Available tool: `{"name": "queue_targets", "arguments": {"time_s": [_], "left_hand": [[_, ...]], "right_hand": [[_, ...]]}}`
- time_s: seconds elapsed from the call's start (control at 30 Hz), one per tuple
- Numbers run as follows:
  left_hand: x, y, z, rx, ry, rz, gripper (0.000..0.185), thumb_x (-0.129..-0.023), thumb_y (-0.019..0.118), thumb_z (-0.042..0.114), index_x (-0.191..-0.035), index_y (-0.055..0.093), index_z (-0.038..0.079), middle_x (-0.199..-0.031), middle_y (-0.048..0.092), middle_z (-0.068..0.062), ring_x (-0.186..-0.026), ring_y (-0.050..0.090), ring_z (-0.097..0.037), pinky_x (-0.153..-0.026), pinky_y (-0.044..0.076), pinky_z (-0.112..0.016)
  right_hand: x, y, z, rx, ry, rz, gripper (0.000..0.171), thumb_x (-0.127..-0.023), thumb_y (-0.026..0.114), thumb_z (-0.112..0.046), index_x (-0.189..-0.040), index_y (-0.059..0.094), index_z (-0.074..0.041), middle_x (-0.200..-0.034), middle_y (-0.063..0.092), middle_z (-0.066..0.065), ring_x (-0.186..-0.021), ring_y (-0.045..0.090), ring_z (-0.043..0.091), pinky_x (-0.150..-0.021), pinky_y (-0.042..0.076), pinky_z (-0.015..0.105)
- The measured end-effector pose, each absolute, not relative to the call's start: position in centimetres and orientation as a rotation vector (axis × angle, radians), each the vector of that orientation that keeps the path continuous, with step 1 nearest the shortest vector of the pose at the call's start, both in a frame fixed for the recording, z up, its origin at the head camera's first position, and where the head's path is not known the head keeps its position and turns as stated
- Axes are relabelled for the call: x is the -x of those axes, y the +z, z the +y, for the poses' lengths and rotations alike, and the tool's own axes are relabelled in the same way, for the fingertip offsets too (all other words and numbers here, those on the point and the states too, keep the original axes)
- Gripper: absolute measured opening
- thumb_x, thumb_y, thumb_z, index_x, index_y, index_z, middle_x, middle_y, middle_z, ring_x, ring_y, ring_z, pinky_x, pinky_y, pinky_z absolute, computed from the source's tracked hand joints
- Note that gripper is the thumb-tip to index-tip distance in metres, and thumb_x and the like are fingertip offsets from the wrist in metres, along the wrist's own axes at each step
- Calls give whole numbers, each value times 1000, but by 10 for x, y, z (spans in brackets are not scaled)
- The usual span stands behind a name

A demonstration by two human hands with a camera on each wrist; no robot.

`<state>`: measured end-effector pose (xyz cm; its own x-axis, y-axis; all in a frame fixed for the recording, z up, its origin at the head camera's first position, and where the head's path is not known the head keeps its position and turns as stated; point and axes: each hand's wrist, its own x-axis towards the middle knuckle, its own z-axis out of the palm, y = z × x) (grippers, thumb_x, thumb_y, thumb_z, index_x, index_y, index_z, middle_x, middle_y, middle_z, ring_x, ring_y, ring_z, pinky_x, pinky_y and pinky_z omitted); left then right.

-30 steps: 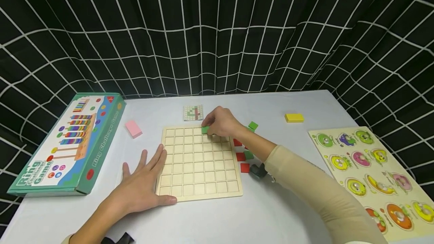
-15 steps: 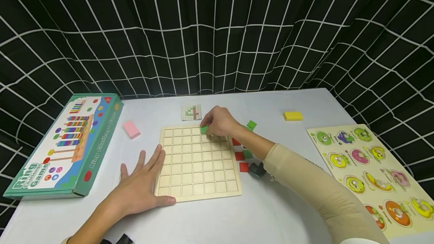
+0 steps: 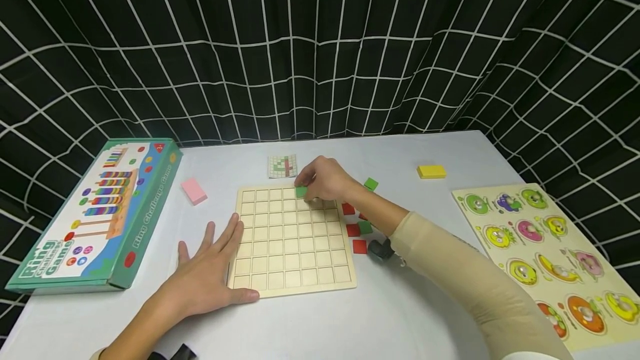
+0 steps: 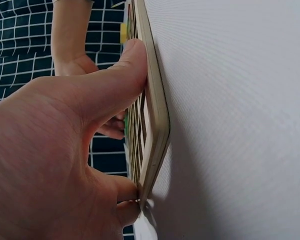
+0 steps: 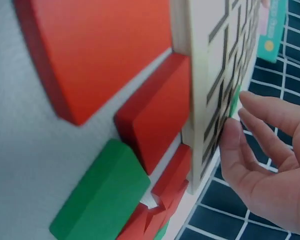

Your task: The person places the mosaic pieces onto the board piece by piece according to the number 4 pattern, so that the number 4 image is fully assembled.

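A wooden grid board (image 3: pixel 285 248) lies flat on the white table. At its back edge my right hand (image 3: pixel 327 179) pinches a green square tile (image 3: pixel 301 191) between thumb and fingers, right over a cell of the back row. In the right wrist view, the tile (image 5: pixel 234 101) shows as a thin green edge by the fingertips. My left hand (image 3: pixel 205 274) rests spread at the board's front left corner. Its thumb (image 4: pixel 132 62) lies along the front edge and the other fingers along the left side. Red tiles (image 5: pixel 155 110) and green tiles (image 5: pixel 101 192) lie by the board's right side.
A small printed pattern card (image 3: pixel 282 166) lies behind the board. Around it are a pink block (image 3: pixel 194 191), a yellow block (image 3: pixel 431 171), a Ring Challenge Game box (image 3: pixel 97 210) at left and a fruit puzzle board (image 3: pixel 545 254) at right. A dark object (image 3: pixel 381 250) sits near the right forearm.
The head view has shifted slightly. Both hands keep nearly the same place, the right one with the green tile at the back row and the left at the board's corner.
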<state>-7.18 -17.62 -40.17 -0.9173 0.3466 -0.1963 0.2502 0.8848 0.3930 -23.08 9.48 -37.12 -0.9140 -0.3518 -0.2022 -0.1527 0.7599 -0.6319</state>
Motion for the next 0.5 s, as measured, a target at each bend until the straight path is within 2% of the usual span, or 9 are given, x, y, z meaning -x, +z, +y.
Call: {"name": "queue_targets", "arguments": {"time_s": [0.27,0.5], "left_hand": [[72,-403,-177,-453,528,2790,137,-68,76,82,-168,16,10,-177,6,-6,-156,8,-57,-101,6,-94],[72,-403,-177,-457,528,2790,137,-67,76,82,-168,17,9,-177,8,-7,-156,9,-57,-101,5,-94]], "right_hand": [[228,-364,105,413,-966,2601,34,-81,81,-4,-115,81,-11,-111,78,7,-95,75,18,-78,59,31],[222,-353,125,437,-1041,2578,34,-87,76,-8,-121,78,-10,-120,76,10,-100,75,21,-81,60,33]]}}
